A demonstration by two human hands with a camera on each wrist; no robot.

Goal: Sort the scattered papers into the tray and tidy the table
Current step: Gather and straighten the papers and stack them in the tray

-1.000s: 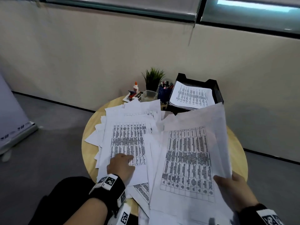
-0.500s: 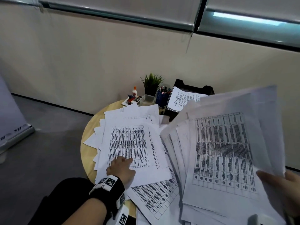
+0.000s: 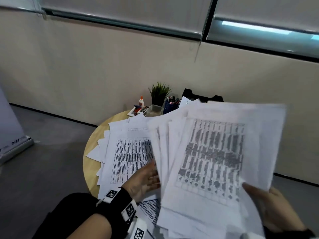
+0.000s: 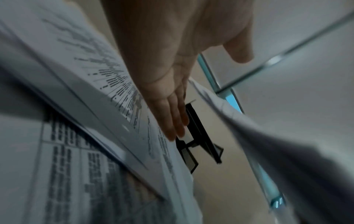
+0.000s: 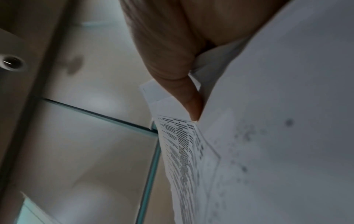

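Overhanging the near and left edges of the round wooden table [image 3: 89, 149], the loose papers [image 3: 127, 157] are lying fanned across most of its top, with only a crescent of bare wood showing at the left rim and grey floor opening beyond it on that side. Standing at the far edge against the wall are a glue bottle [image 3: 141, 101], a small potted plant [image 3: 159, 93], a clear box [image 3: 155, 110], a pen cup [image 3: 170, 105] and the black tray [image 3: 202, 97], which is mostly being hidden by the lifted sheets; in the left wrist view the tray [image 4: 199, 136] is showing as a dark frame past the fingertips. The right hand [image 3: 274, 207] is holding a thick fanned stack of sheets [image 3: 214, 159] above the right half of the table, its long axis running from the near right corner up and away toward the tray, printed tables facing up, the sheets splaying out to the left. That hand is gripping the stack at its near right corner, thumb on top and fingers underneath; the right wrist view shows the thumb [image 5: 184, 75] pressing on paper. The left hand [image 3: 143, 180] is lying palm up beside the stack's left edge, just over the papers on the table, fingers [image 4: 176, 115] straight and together, holding nothing. Whether it is touching the stack is unclear through the blur.
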